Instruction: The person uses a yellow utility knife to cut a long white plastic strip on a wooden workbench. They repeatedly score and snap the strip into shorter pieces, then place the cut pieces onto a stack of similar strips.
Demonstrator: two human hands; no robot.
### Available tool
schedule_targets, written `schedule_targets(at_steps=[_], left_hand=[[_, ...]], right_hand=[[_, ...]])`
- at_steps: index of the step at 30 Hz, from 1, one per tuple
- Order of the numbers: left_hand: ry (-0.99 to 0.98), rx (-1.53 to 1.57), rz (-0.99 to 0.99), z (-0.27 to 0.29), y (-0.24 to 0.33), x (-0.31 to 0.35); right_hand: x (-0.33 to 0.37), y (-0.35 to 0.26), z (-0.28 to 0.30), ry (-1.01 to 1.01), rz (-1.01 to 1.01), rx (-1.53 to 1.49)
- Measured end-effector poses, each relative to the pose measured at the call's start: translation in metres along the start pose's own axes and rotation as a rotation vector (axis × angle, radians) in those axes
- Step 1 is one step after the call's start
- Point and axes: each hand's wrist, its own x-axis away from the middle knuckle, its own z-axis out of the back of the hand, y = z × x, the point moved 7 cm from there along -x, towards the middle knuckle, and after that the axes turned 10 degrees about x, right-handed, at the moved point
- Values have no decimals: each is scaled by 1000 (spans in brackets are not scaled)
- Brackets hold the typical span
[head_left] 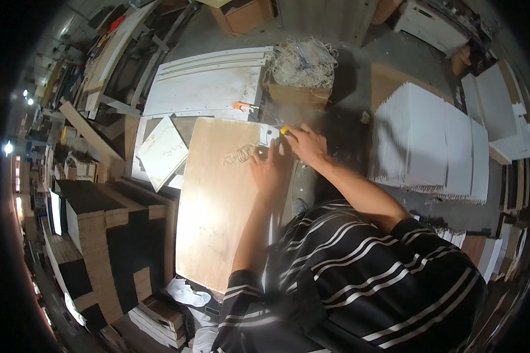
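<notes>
A wood-grain board (pixel 215 194) lies flat in front of me, its far right corner bearing a small white piece (pixel 269 135) with a dark round spot. My left hand (pixel 266 170) rests on the board, its fingers stretched out and touching the near edge of that white piece. Just right of the corner, my right hand (pixel 310 145) is closed around a small yellow tool (pixel 285 130); the kind of tool is hidden by the fingers. A loose coil of pale string (pixel 240 155) lies on the board beside my left hand.
Beyond the board, an orange-handled tool (pixel 241 106) lies on a white panel (pixel 209 85). A carton (pixel 297 94) heaped with tangled strands stands farther back. Stacked white sheets (pixel 430 144) stand at right, dark-faced panel stacks (pixel 136 241) at left. A tilted white panel (pixel 162 152) lies nearby.
</notes>
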Motion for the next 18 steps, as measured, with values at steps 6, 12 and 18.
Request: schedule_targets(at_steps=[6,12,18], left_hand=[[44,-28,68,-18,16,-24],[74,4,44,-25,10,-29],[66,-35,6,-34,9,-30]], right_hand=[[1,19,11,16,41,20],[-12,28,18,20,64,-9],[-47,42,10,-84,25,38]])
